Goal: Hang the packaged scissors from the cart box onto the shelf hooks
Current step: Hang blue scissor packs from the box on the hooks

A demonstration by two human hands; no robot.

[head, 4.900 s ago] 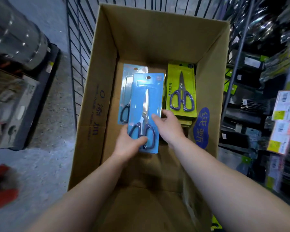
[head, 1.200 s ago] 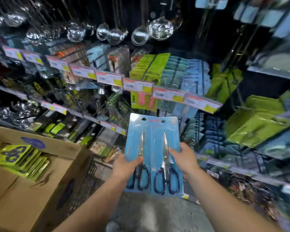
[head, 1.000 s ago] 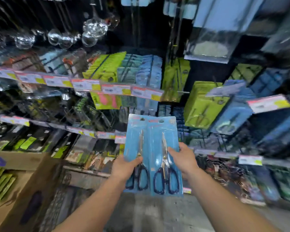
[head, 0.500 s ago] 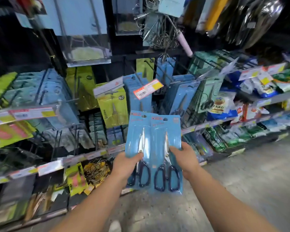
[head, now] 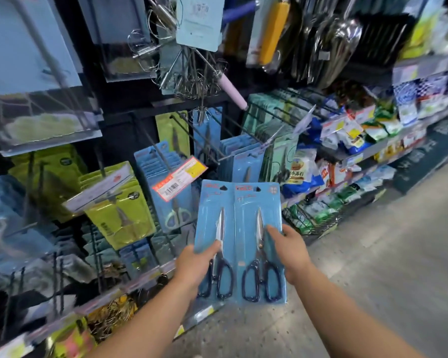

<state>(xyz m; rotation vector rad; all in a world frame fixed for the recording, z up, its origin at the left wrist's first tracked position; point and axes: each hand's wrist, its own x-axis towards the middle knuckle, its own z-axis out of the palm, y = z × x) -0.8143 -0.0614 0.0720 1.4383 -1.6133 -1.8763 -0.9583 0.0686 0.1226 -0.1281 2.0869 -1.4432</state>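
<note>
Centrally, the left hand [head: 195, 262] grips the lower left edge of one blue scissors pack [head: 215, 241], thumb laid over its face and fingers hidden behind; the right hand [head: 290, 254] grips the lower right edge of a second blue pack [head: 259, 241] in the same way. Both packs stand upright, side by side and touching or slightly overlapping, so that each hand holds its card from the outer side and below, with the hang holes [head: 223, 187] at the top, well above the grips and free. Beyond the packs, black shelf hooks [head: 192, 135] project toward the viewer, several already carrying matching blue cards [head: 166, 177], with green cards [head: 119, 210] further left and a tilted price tag [head: 179, 178] on one hook's end. The step in hand appears to be the approach to a hook. To do it well, each card would probably be threaded singly, its hole aligned squarely with the hook tip and slid back, clear of the tag.
</note>
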